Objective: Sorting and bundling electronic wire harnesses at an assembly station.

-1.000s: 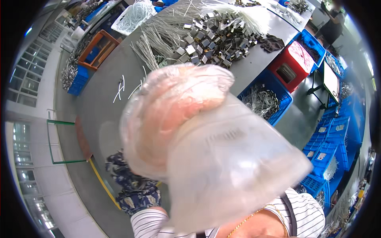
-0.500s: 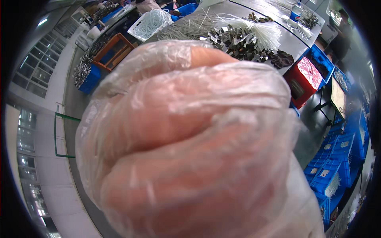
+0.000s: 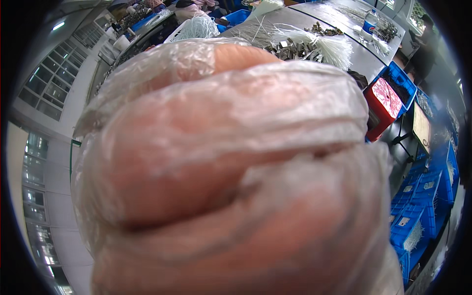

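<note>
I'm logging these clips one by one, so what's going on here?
A hand wrapped in clear plastic fills most of the view, close to the camera and blurred; which hand it is, and whether it holds anything, cannot be told. Beyond it, metal pieces and a bundle of white strands lie on a grey table. Blue crates stand at the right.

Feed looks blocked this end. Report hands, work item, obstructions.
Hand close to lens, left or right unclear. Clear plastic over much of it; grip unclear. It blocks most of the view; metal pieces partly visible beyond.
</note>
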A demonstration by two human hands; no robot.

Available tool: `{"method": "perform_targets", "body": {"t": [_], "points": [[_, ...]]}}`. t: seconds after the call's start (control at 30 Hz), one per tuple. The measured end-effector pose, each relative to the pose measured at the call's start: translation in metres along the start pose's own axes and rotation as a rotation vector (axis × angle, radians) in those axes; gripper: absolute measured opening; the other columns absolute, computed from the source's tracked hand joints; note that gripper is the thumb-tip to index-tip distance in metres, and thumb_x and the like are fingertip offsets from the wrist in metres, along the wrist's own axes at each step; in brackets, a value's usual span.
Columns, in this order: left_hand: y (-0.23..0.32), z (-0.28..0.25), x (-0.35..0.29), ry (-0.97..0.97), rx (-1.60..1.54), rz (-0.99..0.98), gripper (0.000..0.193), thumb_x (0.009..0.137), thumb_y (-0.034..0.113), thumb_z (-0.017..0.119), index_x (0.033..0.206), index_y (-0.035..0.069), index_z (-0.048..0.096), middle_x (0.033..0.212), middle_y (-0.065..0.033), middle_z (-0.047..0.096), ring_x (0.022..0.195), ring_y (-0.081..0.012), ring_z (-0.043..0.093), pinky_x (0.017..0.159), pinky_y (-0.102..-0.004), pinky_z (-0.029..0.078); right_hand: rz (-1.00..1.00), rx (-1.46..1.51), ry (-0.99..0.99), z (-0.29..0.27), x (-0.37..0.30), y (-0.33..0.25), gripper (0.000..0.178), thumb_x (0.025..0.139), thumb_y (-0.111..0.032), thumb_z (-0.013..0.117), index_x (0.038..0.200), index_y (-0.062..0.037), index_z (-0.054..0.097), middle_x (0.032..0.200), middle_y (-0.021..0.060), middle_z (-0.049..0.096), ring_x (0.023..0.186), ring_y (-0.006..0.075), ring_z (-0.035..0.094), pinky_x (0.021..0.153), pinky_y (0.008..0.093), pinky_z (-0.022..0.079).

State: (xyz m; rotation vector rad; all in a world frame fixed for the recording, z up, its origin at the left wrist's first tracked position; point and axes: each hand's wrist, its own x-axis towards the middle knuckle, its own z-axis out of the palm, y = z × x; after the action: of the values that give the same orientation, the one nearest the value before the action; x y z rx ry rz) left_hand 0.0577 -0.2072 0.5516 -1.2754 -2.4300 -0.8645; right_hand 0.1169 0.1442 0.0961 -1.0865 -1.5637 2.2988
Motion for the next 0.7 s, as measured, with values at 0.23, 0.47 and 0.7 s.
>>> {"method": "perform_targets", "body": {"t": [0.23,0.47,0.7], "points": [[0.005,0.001,-0.002,0.139,-0.164,-0.295,0.031,0.088,0.027,0.053,0.093,-0.003,0.061,0.113,-0.0237,0.058,0.1,-0.0286,0.06,0.086,-0.0364,0.051,-0.002,-0.026,0.012,0.004,0.002,-0.001,0.014,0.075,-0.005,0.07,0.086,-0.0039,0.062,0.064,0.0029,0.058,0.046,0.0116,0.048,0.04,0.0253,0.036],[0.025,-0.005,0.013,0.162,-0.141,-0.665,0.028,0.088,0.025,0.053,0.095,0.0,0.061,0.112,-0.0234,0.059,0.097,-0.0283,0.061,0.084,-0.0362,0.051,0.027,-0.065,0.051,0.005,0.002,-0.002,0.012,0.075,-0.005,0.069,0.086,-0.0039,0.062,0.063,0.0027,0.057,0.046,0.0114,0.048,0.04,0.0252,0.036],[0.007,-0.003,-0.008,0.175,0.012,-0.269,0.026,0.088,0.024,0.056,0.094,-0.001,0.061,0.113,-0.0243,0.059,0.094,-0.027,0.063,0.08,-0.0351,0.053,0.003,-0.06,0.026,0.007,0.0,-0.002,0.012,0.075,-0.005,0.069,0.085,-0.0039,0.062,0.064,0.0025,0.057,0.046,0.0114,0.048,0.041,0.0255,0.037]]}}
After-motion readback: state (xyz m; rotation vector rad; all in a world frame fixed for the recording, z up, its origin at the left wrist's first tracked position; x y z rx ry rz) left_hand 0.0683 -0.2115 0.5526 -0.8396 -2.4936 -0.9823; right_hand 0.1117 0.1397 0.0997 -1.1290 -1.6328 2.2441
